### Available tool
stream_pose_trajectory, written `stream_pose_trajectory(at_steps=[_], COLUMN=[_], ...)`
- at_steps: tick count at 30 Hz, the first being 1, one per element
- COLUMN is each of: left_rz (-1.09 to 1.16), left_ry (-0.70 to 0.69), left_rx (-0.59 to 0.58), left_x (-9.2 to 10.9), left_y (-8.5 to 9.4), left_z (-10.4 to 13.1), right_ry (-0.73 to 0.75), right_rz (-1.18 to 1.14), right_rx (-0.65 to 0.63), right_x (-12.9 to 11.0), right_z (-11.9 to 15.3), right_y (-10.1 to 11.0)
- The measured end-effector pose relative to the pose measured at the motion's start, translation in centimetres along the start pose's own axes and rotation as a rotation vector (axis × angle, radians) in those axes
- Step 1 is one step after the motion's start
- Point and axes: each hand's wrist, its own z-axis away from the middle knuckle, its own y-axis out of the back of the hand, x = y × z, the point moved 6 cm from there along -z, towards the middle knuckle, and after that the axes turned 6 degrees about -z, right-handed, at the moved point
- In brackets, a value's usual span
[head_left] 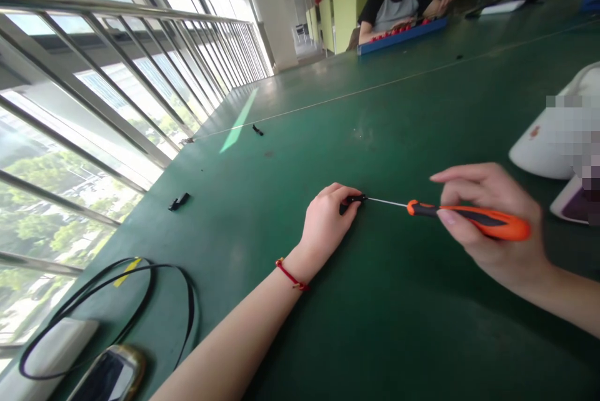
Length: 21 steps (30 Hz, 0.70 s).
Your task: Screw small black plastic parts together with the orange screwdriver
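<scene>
My left hand (325, 217), with a red cord bracelet at its wrist, pinches a small black part (350, 201) low over the green table (375, 301). Only the part's edges show between the fingers, so its exact kind is hidden. In my right hand (492, 220) lies an orange and black screwdriver (473, 217), gripped by thumb and fingers along its handle. Its thin metal shaft points left, and the tip meets the right end of the black part.
Small black pieces (179, 202) lie on the left of the table. A looped black cable (190, 301) and a phone (110, 376) are at lower left, near a metal railing (140, 10). White containers (553, 132) stand at right. Across the table sits a person (398, 4) behind a blue tray (403, 37).
</scene>
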Motion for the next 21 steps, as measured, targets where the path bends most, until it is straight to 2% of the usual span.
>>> stream_pose_trajectory(at_steps=[3, 7, 9, 12, 14, 18, 21], left_rz=[0.002, 0.005, 0.008, 0.008, 0.006, 0.004, 0.004], left_ry=[0.006, 0.006, 0.006, 0.011, 0.013, 0.017, 0.021], left_rx=[-0.008, -0.007, -0.010, -0.019, -0.023, -0.018, -0.017], left_x=[-0.04, -0.01, 0.05, 0.14, 0.21, 0.28, 0.28], left_y=[0.04, 0.10, 0.10, 0.10, 0.11, 0.13, 0.12], left_z=[-0.10, -0.25, -0.31, -0.38, -0.42, -0.50, -0.52], right_ry=[-0.026, 0.004, -0.042, -0.048, -0.027, -0.002, -0.045], right_rz=[0.086, -0.067, -0.099, 0.036, 0.040, -0.147, -0.154], right_rx=[0.003, 0.108, 0.056, -0.018, -0.009, 0.086, 0.033], right_x=[0.08, 0.07, 0.37, 0.25, 0.03, 0.02, 0.26], right_z=[0.11, 0.12, 0.07, 0.09, 0.14, 0.15, 0.08], right_y=[0.08, 0.57, 0.32, 0.10, 0.20, 0.54, 0.21])
